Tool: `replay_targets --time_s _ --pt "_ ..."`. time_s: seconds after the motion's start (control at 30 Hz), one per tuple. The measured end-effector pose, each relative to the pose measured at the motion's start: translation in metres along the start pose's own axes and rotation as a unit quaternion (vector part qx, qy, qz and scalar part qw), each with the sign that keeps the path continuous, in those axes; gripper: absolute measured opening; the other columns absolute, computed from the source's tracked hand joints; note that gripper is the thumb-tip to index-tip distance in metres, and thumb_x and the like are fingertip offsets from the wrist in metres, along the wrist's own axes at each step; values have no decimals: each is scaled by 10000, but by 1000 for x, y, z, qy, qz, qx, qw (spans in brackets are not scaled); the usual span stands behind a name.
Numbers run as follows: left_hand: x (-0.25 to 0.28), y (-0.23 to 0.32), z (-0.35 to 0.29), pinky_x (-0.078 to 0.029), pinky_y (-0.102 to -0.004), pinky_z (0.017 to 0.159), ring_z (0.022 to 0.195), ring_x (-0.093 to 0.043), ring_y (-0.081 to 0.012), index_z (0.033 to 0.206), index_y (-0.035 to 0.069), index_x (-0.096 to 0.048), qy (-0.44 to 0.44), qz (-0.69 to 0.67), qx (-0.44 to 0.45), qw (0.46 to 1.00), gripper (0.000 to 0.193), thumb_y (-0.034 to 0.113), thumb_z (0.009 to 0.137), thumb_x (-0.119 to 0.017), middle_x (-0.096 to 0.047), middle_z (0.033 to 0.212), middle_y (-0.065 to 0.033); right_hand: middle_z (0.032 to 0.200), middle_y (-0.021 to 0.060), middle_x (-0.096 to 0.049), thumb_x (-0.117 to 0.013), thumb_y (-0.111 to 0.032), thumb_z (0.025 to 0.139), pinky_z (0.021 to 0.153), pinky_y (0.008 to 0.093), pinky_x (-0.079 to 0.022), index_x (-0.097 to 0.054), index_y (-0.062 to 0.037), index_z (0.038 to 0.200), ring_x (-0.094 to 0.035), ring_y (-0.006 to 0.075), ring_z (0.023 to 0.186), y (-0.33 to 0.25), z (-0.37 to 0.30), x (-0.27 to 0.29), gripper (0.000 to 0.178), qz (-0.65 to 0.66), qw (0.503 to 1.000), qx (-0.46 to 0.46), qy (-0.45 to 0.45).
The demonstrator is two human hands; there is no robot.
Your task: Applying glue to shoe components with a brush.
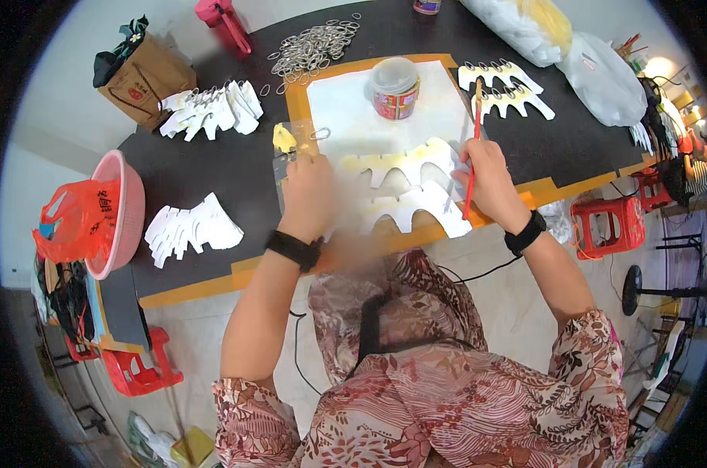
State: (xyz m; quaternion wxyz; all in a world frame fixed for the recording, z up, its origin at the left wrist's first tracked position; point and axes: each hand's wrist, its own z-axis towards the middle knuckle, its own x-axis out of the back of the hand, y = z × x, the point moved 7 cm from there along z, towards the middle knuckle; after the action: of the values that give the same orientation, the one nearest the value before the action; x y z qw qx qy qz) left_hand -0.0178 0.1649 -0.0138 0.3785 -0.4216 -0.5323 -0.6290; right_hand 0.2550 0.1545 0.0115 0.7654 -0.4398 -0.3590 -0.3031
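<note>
My right hand (487,178) is closed round a slim red paintbrush (477,129), which stands with its tip pointing toward the far side. Just left of that hand, two white scalloped cutouts (429,201) lie one in front of the other; the farther cutout (439,148) has yellowish smears along its upper edge. My left hand (308,191) rests at the left of the white sheet with its fingers curled in; what they hold, if anything, is hidden. Beyond its fingertips are a clear plastic piece with a yellow lump (284,139) and an oval metal ring (320,133).
A plastic tub (396,97) stands on the white sheet (338,97). Metal rings (314,51) lie piled behind it. Ringed cutouts (505,90) sit at right, more cutouts (194,230) at left. A pink basket (116,214) and paper bag (152,82) stand farther left.
</note>
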Motion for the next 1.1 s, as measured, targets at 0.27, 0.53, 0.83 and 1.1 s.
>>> replay_targets --time_s 0.27,0.53,0.83,1.1 --pt "3 -3 6 -490 -456 721 813 -619 -370 868 3 -570 -13 -47 11 999 205 118 766 -706 -615 806 -187 879 184 -522 -604 53 796 707 435 -450 -440 -26 923 -543 396 822 -3 9 8 222 79 997 -1 22" --pt "10 0 4 -498 -465 713 847 -633 -396 898 -7 -559 1 -62 14 998 258 117 747 -727 -632 876 -212 878 180 -537 -616 59 794 734 433 -452 -450 -21 921 -551 394 855 -4 22 10 224 90 996 7 19" --pt "11 5 9 -529 -520 747 817 -641 -463 946 -72 -539 -18 -46 14 999 277 142 809 -649 -642 876 -292 877 186 -548 -649 59 782 737 423 -457 -464 -16 926 -556 399 848 2 22 5 246 95 995 -27 5" --pt "37 25 23 -511 -312 613 695 -639 -177 840 -8 -539 -37 -204 43 977 151 24 783 -675 -621 767 -77 833 169 -523 -666 58 771 696 378 -453 -462 -21 909 -532 353 759 12 22 35 259 97 994 -34 25"
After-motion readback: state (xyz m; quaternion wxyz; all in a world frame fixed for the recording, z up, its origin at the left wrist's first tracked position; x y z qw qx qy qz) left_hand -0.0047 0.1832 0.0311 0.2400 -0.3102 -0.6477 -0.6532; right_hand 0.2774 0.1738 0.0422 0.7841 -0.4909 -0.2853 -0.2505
